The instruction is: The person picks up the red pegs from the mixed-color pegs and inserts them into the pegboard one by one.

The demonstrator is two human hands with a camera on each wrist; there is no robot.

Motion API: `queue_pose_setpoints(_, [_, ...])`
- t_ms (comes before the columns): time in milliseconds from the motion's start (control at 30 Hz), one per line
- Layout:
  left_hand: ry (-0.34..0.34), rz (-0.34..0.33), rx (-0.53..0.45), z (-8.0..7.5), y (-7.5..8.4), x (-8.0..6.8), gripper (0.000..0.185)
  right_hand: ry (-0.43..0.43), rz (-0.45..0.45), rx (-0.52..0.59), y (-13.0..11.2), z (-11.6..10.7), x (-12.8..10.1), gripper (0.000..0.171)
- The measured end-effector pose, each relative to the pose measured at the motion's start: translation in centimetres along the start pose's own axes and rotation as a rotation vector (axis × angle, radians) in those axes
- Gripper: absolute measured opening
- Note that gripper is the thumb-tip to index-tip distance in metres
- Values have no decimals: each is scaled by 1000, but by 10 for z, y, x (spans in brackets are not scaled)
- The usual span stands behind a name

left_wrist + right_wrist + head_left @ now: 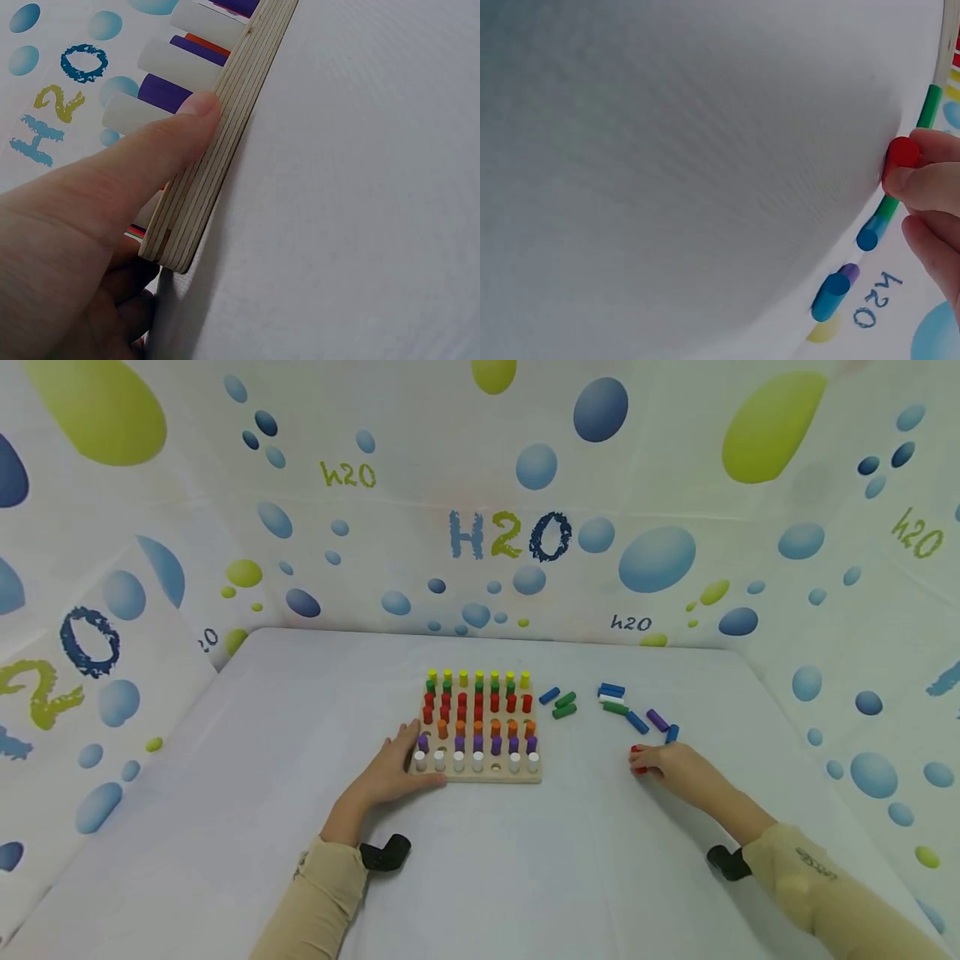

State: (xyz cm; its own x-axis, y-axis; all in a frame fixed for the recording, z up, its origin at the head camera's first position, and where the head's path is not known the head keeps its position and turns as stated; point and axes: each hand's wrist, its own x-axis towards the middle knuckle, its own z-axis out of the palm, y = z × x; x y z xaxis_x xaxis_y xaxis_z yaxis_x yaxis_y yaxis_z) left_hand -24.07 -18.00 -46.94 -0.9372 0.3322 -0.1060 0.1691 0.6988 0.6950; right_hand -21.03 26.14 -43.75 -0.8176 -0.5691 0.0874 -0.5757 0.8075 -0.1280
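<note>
Looking down, my left hand (390, 772) rests on the peg board's (480, 774) near left corner, while my right hand (678, 768) pinches a red peg (637, 758) on the table (525, 860). Left wrist: thumb (150, 150) straight along the board's edge. Right wrist: fingers (930, 184) curled round the red peg, blue pegs (870, 234) nearby.

A: Where did the head view look from?
B: From above, forward and down over the counter (525, 860), taking in the whole pegboard (477, 727)
A: And the wrist views?
B: Very near, low along the counter; the left one shared the pegboard's edge (217, 142)
</note>
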Motion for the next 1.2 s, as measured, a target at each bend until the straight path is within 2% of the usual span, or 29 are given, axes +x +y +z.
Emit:
queue_pose_setpoints(267, [1,9,6,1,1,0,110,-15,-71,-102,1,-1,2,21])
queue_pose_setpoints(367, [2,6,3,0,2,0,110,8,-70,-82,2,1,2,23])
queue_pose_setpoints(467, [0,5,1,0,3,-1,109,54,-66,-12,6,3,3,25])
queue_pose_setpoints(600, [1,2,-1,-1,3,-1,109,75,-15,120,10,3,6,26])
queue_pose_setpoints(800, [-3,-4,-5,-1,3,-2,109,53,175,338,11,1,8,25])
queue_pose_setpoints(900, [0,-5,-2,-1,4,-2,109,93,256,441,10,1,9,26])
queue_pose_setpoints(1200, [5,-6,10,-2,5,-2,109,204,396,682,8,3,22,32])
